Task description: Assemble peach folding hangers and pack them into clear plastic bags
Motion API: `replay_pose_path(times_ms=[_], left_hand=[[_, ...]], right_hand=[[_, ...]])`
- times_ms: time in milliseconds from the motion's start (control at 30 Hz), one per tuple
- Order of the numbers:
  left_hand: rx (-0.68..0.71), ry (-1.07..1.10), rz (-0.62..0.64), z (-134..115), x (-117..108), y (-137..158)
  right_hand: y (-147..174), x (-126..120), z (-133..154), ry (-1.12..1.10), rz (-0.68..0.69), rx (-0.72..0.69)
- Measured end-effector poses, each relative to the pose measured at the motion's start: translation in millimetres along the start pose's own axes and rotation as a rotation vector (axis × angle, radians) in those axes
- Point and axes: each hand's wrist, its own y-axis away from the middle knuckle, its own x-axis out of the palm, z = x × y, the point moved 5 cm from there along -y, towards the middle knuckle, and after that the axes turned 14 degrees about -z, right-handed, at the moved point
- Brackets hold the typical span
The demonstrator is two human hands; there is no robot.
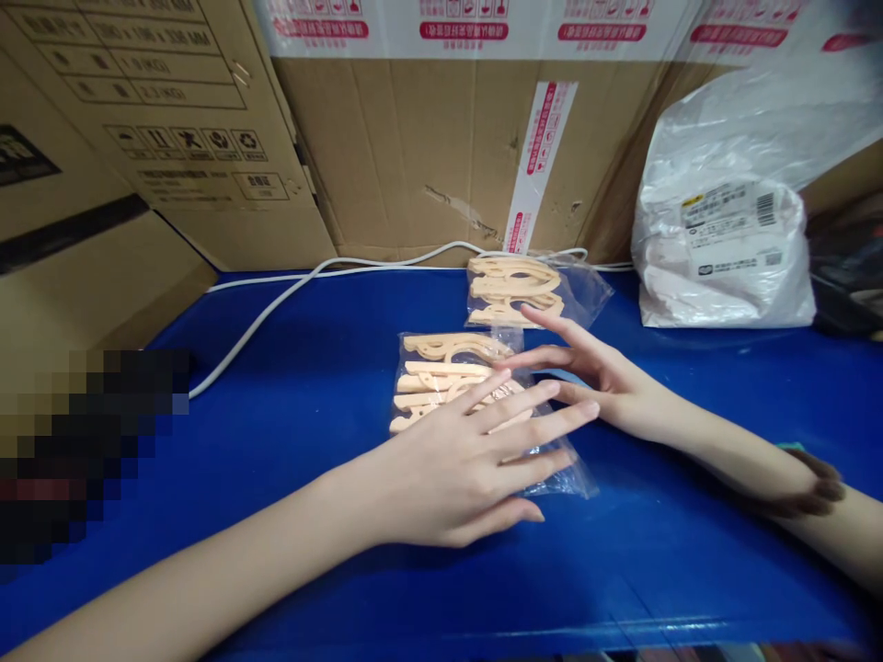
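Two hands over one bag, head view. Left hand (pixel 475 460): palm down across the near bag (pixel 431 372), fingers fanned, thumb toward the near side, not closed on anything. Right hand (pixel 603 377): coming in from the right, fingers spread, nothing visibly gripped. Left fingertips overlap the right thumb area from this angle; can't tell if they touch. Can't confirm palm contact with the film either.

Near bag lies flat mid-bench, clear film, cream plastic pieces inside, hanger-shaped, stacked in rows near to far. Loose film at its right end, partly under the left fingers. Far bag (pixel 514 290), same kind of pieces, sits just beyond and a bit right; the right hand's farthest fingertip lines up with its near edge, contact unclear.

Handling, my judgement: film looks slick on the blue bench (pixel 621 570), so hold it with a broad palm, not fingertips. Press lightly; pieces could shift out of their rows. Work the loose right end with the right hand while the left steadies the stack. Keep right fingers off the far bag. White cable (pixel 276 308) runs behind on the far left; stay clear of it.
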Motion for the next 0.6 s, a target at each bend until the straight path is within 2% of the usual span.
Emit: replay_pose_path(times_ms=[167,300,400,600], left_hand=[[0.005,0.002,-0.07,-4,0,2],[0.019,0.0,-0.203,-5,-8,2],[0.04,-0.039,-0.259,-6,-9,2],[0.153,-0.151,-0.282,-12,-5,3]], right_hand=[[0,6,3,0.0,0.04,-0.024],[-3,3,5,0.043,-0.069,-0.097],[-5,2,6,0.238,-0.121,-0.197],[-8,14,6,0.654,0.032,-0.356]])
